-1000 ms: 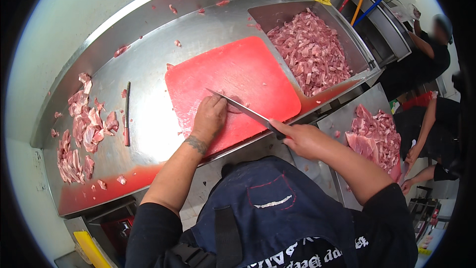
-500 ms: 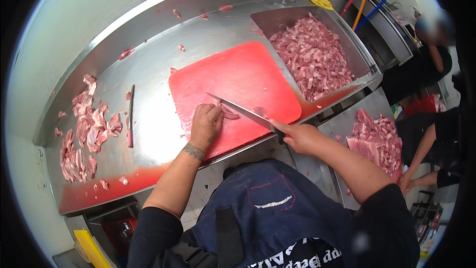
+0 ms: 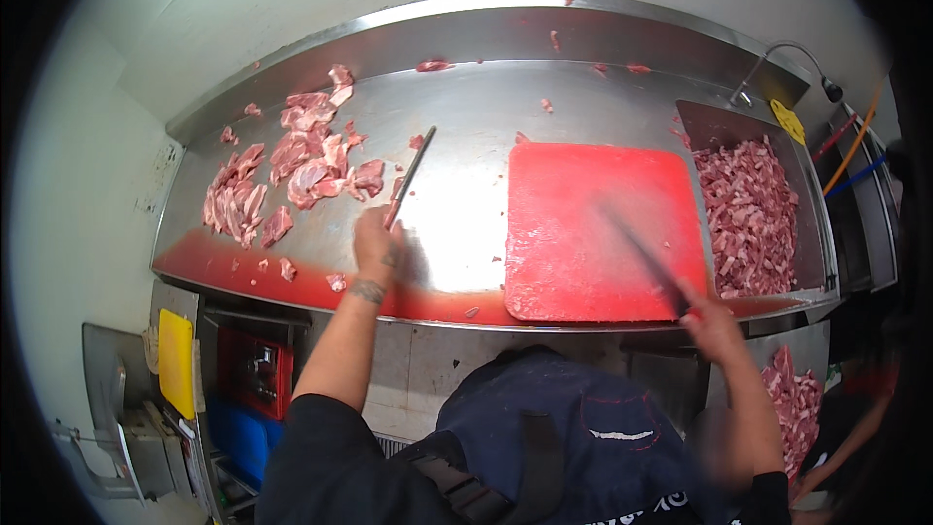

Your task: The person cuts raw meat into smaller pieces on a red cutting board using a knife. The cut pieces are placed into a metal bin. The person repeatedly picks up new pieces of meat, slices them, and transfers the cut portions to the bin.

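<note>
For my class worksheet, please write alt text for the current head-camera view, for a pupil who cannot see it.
A person's right hand holds a knife over a red board, while the left hand is at the handle of a dark rod. Raw meat pieces lie left on the metal counter; a basin of cut meat is right.

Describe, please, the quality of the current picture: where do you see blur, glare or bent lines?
Head view: the knife and the right hand look smeared; head view: white glare lies on the steel table, left of the red board; head view: the fisheye lens bows the table's back edge and leaves the picture's corners black.
</note>
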`<state>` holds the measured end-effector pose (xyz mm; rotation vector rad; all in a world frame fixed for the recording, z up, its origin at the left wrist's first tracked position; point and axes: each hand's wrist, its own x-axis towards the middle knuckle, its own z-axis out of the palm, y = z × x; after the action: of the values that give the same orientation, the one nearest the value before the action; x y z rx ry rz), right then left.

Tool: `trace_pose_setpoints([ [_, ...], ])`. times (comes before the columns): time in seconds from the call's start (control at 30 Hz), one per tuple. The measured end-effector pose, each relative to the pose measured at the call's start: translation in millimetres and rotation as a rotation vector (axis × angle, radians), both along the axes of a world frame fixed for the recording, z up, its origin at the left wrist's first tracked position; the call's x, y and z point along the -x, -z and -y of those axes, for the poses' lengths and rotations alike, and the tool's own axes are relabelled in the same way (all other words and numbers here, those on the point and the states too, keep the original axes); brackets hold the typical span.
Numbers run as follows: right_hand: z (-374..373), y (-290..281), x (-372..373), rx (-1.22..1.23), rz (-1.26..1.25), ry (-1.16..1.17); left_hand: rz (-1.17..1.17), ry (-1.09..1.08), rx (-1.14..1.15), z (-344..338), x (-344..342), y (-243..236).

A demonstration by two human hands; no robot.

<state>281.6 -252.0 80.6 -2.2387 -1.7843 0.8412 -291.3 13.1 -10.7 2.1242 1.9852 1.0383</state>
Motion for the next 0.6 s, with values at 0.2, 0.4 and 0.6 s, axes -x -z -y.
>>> trace_pose_setpoints([
  [0.2,-11,-1,-38,-0.289,-0.064,0.331,-0.171,-0.288,0.117,-55,156,-7],
  [0.4,14,-20,28,-0.124,-0.11,0.201,-0.278,-0.267,0.201,-139,208,-24],
  [0.6,56,-21,55,-0.021,-0.183,0.476,-0.07,-0.213,0.485,-171,183,-48],
])
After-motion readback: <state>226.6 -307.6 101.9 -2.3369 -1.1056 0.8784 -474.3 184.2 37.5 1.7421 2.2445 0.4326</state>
